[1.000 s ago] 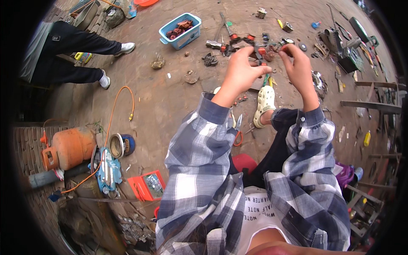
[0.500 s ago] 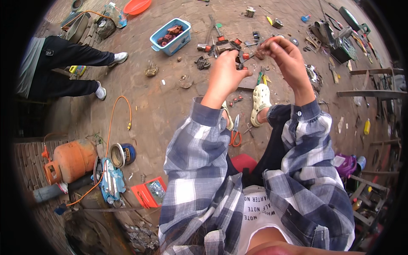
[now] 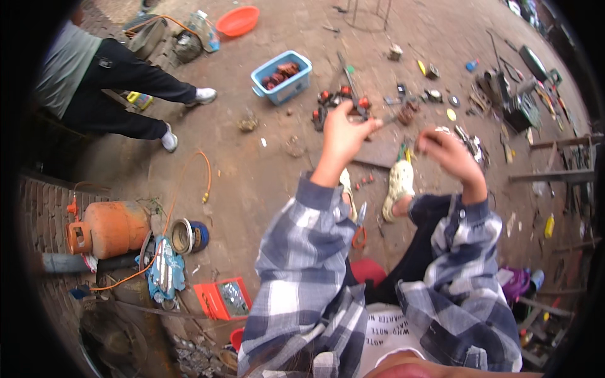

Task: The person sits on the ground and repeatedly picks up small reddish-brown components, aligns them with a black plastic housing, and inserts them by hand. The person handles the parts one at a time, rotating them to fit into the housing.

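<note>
My left hand point(image 3: 343, 140) reaches over a cluster of dark motor parts point(image 3: 320, 118) with red-orange ends. Its fingers bend over a dark piece mostly hidden beneath them, and the thumb points right. From beside the thumb, a narrow grey piece point(image 3: 391, 118) runs to a copper-brown tangle point(image 3: 408, 113) that looks like wire. My right hand point(image 3: 449, 154) hangs to the right, below the tangle and apart from it. Its curled fingers are smeared by motion, so whether they hold anything is unclear. Green- and yellow-handled pliers point(image 3: 404, 152) lie by my shoe.
A blue tub point(image 3: 283, 91) of reddish-brown coils stands ahead, left of the parts. Orange-handled scissors point(image 3: 360, 233) lie between my feet. Another person point(image 3: 120, 82) stands at left. An orange gas cylinder point(image 3: 120, 227) and a red box point(image 3: 220, 299) are near left; tools and scrap spread at right.
My right hand has left the copper tangle, where its fingers were pinched, and come down toward me. My left hand stays over the motor parts. The whole view has shifted.
</note>
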Demonstrator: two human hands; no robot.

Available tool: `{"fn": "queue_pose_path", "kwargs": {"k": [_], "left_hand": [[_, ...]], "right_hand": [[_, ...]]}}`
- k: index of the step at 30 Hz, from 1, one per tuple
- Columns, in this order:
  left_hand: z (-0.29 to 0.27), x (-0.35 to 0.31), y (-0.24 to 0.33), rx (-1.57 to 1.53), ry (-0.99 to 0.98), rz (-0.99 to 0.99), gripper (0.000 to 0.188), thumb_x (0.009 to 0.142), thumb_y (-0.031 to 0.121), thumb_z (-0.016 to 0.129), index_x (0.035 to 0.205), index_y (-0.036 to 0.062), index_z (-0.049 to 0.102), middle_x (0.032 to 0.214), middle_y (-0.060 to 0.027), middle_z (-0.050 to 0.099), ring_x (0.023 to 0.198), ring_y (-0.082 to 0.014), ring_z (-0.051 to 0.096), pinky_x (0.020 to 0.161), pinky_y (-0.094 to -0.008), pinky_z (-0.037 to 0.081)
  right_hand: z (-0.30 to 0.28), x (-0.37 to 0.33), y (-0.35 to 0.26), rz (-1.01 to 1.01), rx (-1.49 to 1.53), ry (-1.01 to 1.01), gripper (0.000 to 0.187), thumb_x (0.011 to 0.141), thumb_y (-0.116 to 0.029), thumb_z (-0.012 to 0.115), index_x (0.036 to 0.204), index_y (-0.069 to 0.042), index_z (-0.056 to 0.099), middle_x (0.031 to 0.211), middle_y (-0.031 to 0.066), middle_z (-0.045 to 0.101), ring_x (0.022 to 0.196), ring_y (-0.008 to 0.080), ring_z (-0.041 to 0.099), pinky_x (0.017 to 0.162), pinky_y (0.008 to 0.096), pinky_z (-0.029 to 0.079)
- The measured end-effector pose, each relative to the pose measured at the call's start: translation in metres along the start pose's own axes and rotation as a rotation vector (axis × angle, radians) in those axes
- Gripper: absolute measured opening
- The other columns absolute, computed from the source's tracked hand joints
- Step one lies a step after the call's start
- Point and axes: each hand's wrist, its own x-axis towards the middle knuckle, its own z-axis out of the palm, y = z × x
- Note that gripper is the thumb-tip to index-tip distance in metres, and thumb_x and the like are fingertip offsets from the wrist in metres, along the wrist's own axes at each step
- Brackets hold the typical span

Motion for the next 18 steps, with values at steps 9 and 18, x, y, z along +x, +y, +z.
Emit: {"fn": "queue_pose_path", "kwargs": {"k": [9,18], "left_hand": [[0.006,-0.005,-0.016,0.125,0.078,0.031,0.041,0.060,0.009,0.081,0.090,-0.0047,0.056,0.087,-0.0149,0.058,0.072,-0.0218,0.066,0.062,-0.0325,0.053],[0.029,-0.023,0.007,0.371,-0.150,0.066,0.059,0.063,0.008,0.082,0.110,-0.0107,0.053,0.111,-0.0189,0.055,0.090,-0.0274,0.067,0.069,-0.0326,0.055]], "right_hand": [[0.020,0.005,-0.025,-0.351,0.987,-0.166,0.027,0.090,-0.025,0.058,0.103,-0.001,0.057,0.103,0.0096,0.058,0.090,0.0145,0.053,0.076,0.0247,0.041],[0.022,0.026,-0.013,-0.336,0.038,0.626,0.058,0.083,-0.003,0.054,0.138,0.000,0.036,0.138,0.0142,0.044,0.130,0.0243,0.040,0.109,0.0359,0.027]]}}
